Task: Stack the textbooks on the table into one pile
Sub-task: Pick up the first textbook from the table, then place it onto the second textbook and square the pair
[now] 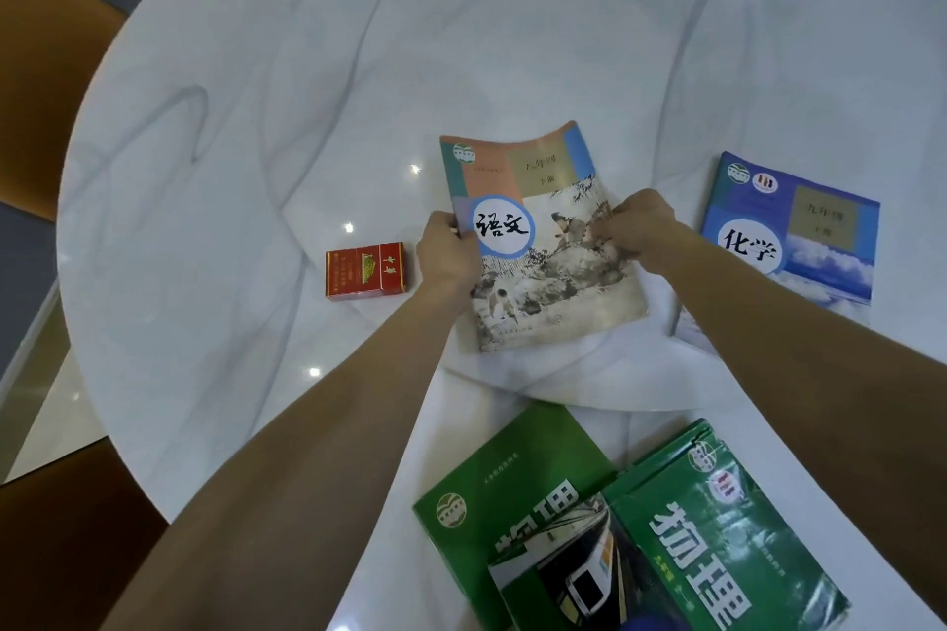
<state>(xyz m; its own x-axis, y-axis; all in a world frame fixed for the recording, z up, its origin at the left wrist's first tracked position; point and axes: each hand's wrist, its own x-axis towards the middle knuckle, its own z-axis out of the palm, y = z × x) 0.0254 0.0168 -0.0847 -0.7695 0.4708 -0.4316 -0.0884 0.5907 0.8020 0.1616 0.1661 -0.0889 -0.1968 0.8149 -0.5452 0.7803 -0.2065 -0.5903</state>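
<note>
Two green books (666,543) lie nearest, at the bottom edge, glossy soft covers overlapping, the right one on top and skewed against the other. Beyond them a round white table (307,92) with grey marble veining and a shiny surface carries everything. At its middle both hands hold a worn pink book (543,241), its far edge bowed upward: the left hand (448,254) is closed on the left edge, the right hand (638,226) pinches the right edge with fingers curled onto the cover. To the right, apart, a blue book (799,241) lies flat, its near corner hidden by the right forearm. Left of the left hand sits a small red box (365,270). A brown chair (46,82) stands at far left.
</note>
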